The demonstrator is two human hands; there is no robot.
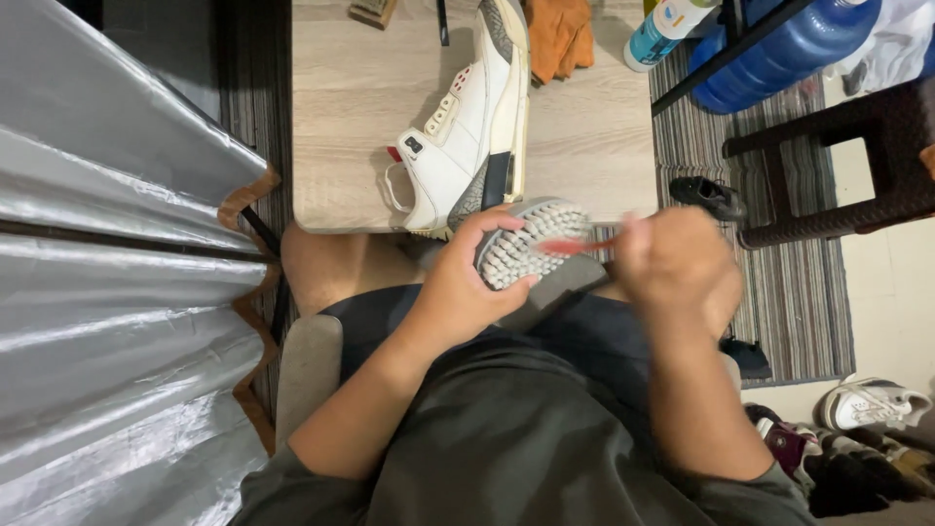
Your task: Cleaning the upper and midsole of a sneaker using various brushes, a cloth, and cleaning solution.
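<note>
A crinkled silver sheet [107, 292] fills the left of the view, hanging beside the seated person's knee. Ahead stands the pale wood bench [351, 107], and on it a white high-top sneaker [467, 127] lies on its side with grey patterned panels at toe and heel, its sole turned to the right. An orange cloth [560, 34] lies just beyond it, near the far edge. To the right, on a striped rug [794, 263], lie a large blue water jug [789, 49] and a dark wooden stool [857, 166].

Over the lap, just off the near edge of the bench, the left hand [467, 292] is clamped on a second shoe [531, 244], grey ridged sole upward, fingers wrapped over its edge and thumb beneath. The shoe probably handles light but bulky: the rubber sole looks stiff and grippy, the upper likely softer, so the firmest hold seems to be across the sole's edge, as now. The right hand [672, 258], blurred, is closed around a thin red-handled tool [575, 245], seemingly a small brush, whose tip touches the tread. It looks slight and easy to pinch near the head.
</note>
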